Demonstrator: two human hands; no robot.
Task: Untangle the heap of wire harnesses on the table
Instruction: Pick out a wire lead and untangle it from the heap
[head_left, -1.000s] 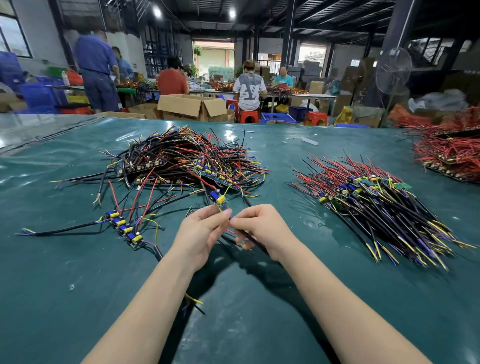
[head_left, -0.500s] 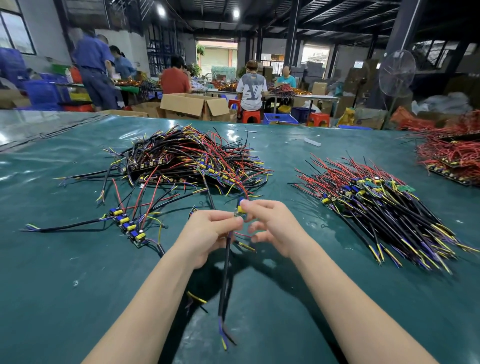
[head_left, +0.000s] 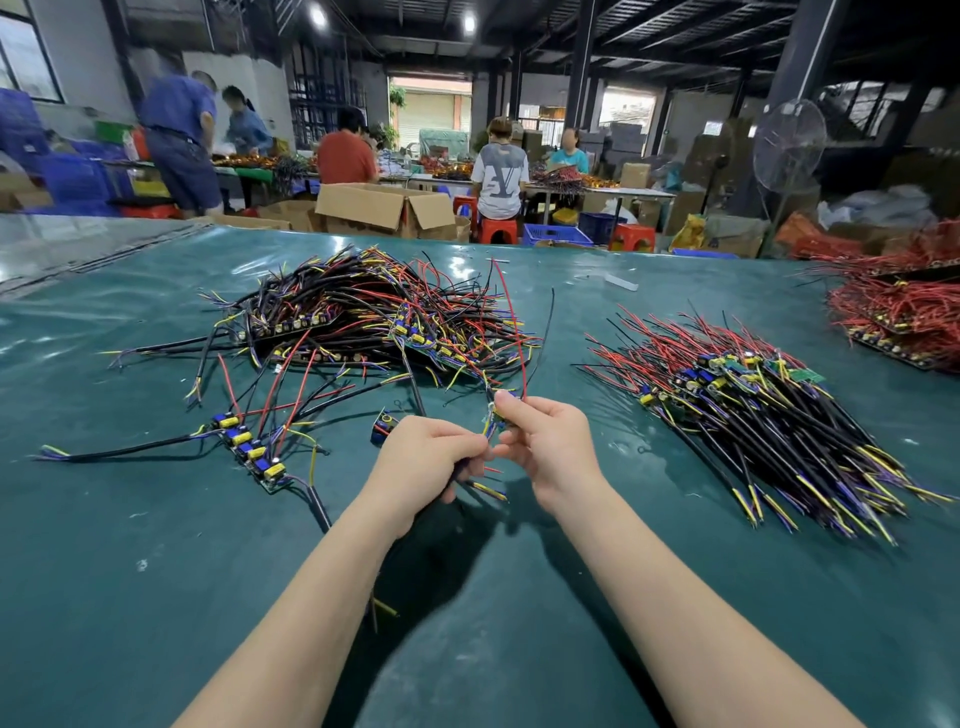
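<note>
Pinching one wire harness (head_left: 492, 420) between my left hand (head_left: 428, 460) and right hand (head_left: 553, 447), I should draw it slowly clear of the far heap (head_left: 363, 322).

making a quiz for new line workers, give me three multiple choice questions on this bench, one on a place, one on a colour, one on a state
1. Where does the aligned pile of harnesses lie?
A) to the right of the hands
B) to the left of the hands
C) under the forearms

2. What colour is the table cover?
A) white
B) teal green
C) orange

3. What are the left hand and right hand doing?
A) lying flat on the cover
B) hanging idle, holding nothing
C) pinching one harness between them

Answers:
1 A: it fans out on the person's right, apart from the tangled heap on the left.
2 B: every bare stretch of the cover is teal green.
3 C: the fingers of both hands grip a small harness whose red wire stands up.
</note>
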